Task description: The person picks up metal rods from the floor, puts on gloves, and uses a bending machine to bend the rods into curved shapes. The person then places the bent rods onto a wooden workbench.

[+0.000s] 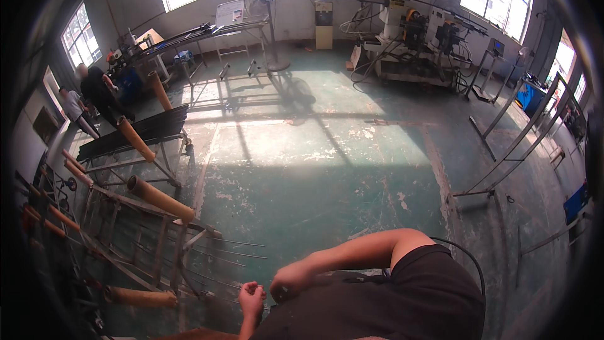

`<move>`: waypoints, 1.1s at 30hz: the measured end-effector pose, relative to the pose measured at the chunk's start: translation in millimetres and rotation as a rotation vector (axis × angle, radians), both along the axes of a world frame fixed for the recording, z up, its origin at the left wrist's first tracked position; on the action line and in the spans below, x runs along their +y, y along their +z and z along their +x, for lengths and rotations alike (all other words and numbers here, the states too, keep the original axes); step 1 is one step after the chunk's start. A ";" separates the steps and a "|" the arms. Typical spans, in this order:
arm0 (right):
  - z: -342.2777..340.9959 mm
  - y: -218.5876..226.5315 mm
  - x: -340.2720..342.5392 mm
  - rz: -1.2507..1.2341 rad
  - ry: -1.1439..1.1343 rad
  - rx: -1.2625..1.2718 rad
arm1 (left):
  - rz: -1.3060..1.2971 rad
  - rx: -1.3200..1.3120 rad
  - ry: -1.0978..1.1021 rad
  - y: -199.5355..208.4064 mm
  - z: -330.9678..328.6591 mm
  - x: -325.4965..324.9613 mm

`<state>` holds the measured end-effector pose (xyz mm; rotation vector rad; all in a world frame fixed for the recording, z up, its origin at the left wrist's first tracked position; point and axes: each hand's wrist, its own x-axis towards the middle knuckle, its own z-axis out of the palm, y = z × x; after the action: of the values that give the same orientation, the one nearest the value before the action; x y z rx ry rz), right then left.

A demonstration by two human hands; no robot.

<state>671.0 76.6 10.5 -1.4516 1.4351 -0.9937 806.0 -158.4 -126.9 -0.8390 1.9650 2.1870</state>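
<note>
Low in the view, close to my body, my left hand [252, 298] is raised with its fingers curled together. Whatever may be between them is too small to make out. My right forearm reaches across in front of my torso, bringing my right hand [290, 279] just to the right of the left one. Motion smears its fingers, which seem bent. Several thin metal rods [242, 243] stick out toward my hands from a metal rack [160, 245] on the left. Brown tubes [160, 199] are mounted on its frame.
Dark bars [141, 129] lie on a stand farther left, near two people [100, 91]. A large machine [412, 41] stands at the back right. Metal frames [513, 157] occupy the right side. A black cable [475, 261] curves behind my right arm. The green floor [314, 195] has worn patches.
</note>
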 end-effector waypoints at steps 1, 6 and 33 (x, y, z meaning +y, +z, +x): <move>1.1 -1.3 -4.2 -0.005 0.024 0.030 | -0.014 -0.002 0.003 -0.9 1.6 -0.1; 8.3 -8.8 -28.9 0.071 0.132 0.134 | -0.051 -0.022 0.025 6.5 13.0 3.1; 28.4 4.7 -31.2 0.066 0.252 0.641 | -0.152 0.007 -0.087 18.1 -12.7 27.5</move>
<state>699.4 45.4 15.3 -1.9447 1.6391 -0.3220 793.3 -131.0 -108.7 -0.7486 2.1501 2.0177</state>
